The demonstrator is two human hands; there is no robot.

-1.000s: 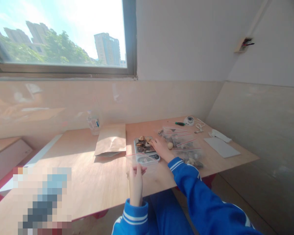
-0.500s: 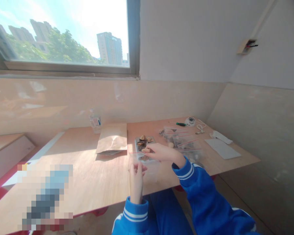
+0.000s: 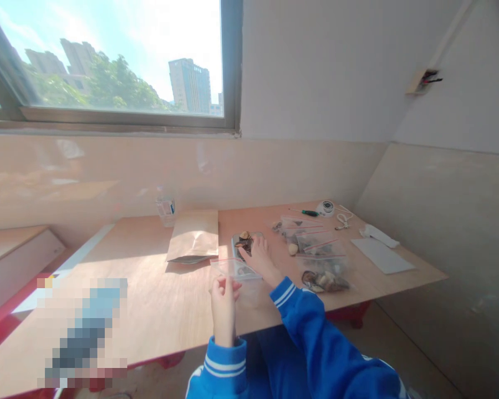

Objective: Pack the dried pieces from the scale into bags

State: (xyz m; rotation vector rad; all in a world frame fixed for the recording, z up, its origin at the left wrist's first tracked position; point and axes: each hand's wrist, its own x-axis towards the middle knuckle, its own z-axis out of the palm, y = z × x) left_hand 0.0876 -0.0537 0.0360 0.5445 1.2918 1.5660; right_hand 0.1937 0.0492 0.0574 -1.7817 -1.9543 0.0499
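My left hand pinches the rim of a clear zip bag with a red seal line, held up over the wooden table. My right hand reaches over a small grey scale piled with dark dried pieces. Its fingers curl down onto the pile; what they hold is hidden. Both sleeves are blue with white stripes.
Several filled zip bags lie right of the scale. A brown paper bag and a small bottle sit behind it. A screwdriver, a round white device and white sheets lie at the far right. A blurred patch covers the lower left.
My right hand went from the scale to the bag's mouth, then back onto the pile on the scale. My left hand kept the bag pinched, almost still.
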